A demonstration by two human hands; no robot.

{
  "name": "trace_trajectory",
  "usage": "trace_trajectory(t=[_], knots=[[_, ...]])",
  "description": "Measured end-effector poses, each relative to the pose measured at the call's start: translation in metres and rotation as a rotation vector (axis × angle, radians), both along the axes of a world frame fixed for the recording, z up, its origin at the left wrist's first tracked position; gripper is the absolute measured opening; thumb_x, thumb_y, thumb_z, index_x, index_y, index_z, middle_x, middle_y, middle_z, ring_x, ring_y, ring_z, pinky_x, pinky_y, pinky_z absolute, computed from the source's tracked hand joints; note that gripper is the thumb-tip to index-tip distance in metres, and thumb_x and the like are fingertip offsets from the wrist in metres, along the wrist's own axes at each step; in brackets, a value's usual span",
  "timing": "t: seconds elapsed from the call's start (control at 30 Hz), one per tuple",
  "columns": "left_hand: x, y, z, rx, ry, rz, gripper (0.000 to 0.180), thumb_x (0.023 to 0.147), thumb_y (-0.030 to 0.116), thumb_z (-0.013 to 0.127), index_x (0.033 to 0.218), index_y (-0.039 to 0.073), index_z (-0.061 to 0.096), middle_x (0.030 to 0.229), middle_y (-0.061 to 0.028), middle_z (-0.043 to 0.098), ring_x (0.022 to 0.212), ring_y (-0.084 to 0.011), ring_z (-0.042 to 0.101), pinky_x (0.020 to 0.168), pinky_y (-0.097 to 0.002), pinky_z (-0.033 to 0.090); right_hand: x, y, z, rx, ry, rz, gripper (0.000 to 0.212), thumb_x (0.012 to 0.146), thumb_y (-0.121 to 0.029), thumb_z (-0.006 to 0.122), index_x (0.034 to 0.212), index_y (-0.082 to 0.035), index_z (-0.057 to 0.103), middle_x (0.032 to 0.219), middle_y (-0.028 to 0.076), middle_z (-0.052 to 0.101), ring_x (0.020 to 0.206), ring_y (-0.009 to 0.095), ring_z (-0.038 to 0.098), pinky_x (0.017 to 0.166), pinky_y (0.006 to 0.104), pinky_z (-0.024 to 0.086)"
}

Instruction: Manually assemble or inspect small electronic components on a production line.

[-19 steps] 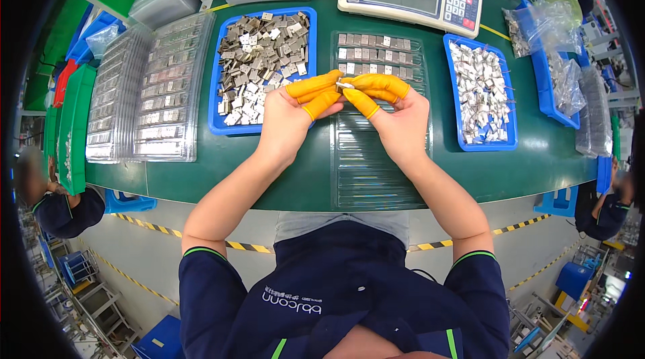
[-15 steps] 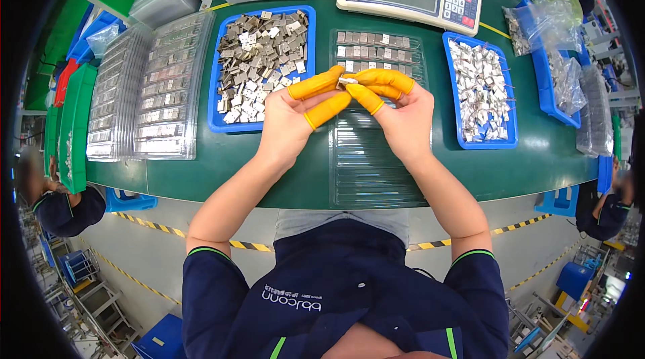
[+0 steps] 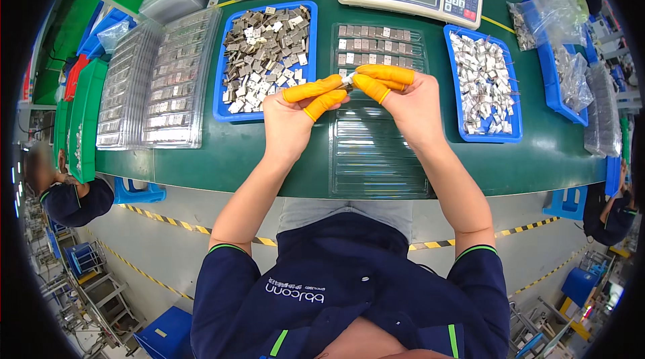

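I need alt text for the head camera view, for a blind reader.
Both hands, left hand and right hand, in orange finger cots, pinch a small metal part above a clear compartment tray, between two blue trays of metal pieces on a green table.

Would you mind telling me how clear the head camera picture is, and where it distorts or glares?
Head view: evenly lit and sharp at the centre, where the left hand and right hand pinch a small metal part; the green table edge bows from fisheye distortion; the clear tray shows faint glare; black vignette at the rim.
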State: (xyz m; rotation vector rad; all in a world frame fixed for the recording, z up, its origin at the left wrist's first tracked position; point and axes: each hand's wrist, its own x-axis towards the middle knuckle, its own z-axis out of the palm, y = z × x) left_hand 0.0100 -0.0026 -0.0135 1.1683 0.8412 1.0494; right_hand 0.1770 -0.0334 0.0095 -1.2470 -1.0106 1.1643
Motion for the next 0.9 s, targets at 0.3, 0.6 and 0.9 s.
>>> trace_trajectory(t=[0.3, 0.6, 0.9], knots=[[0.002, 0.002, 0.0, -0.023, -0.065, 0.072, 0.023, 0.077, -0.001, 0.065, 0.099, -0.008, 0.061, 0.09, -0.016, 0.064, 0.08, -0.0232, 0.065, 0.072, -0.0263, 0.053, 0.005, -0.001, 0.004, 0.015, 0.023, -0.041, 0.02, 0.076, -0.001, 0.065, 0.095, 0.005, 0.065, 0.09, 0.009, 0.066, 0.081, 0.011, 0.062, 0.075, 0.0213, 0.048], [0.003, -0.001, -0.002, -0.02, -0.034, 0.042, 0.023, 0.077, -0.002, 0.064, 0.099, -0.008, 0.062, 0.091, -0.0143, 0.065, 0.081, -0.0228, 0.065, 0.074, -0.0281, 0.053, 0.014, -0.003, 0.006, -0.061, -0.12, 0.084, 0.022, 0.077, 0.002, 0.063, 0.098, 0.008, 0.062, 0.091, 0.011, 0.065, 0.082, 0.014, 0.061, 0.077, 0.023, 0.048], [-0.005, 0.002, -0.002, 0.072, 0.06, -0.071, 0.019, 0.076, -0.005, 0.064, 0.094, -0.003, 0.065, 0.093, -0.0116, 0.066, 0.08, -0.0149, 0.064, 0.076, -0.0246, 0.051, 0.016, 0.003, 0.002, -0.034, -0.151, 0.218, 0.022, 0.074, -0.001, 0.067, 0.095, 0.004, 0.065, 0.09, 0.008, 0.066, 0.08, 0.012, 0.061, 0.075, 0.0224, 0.048]])
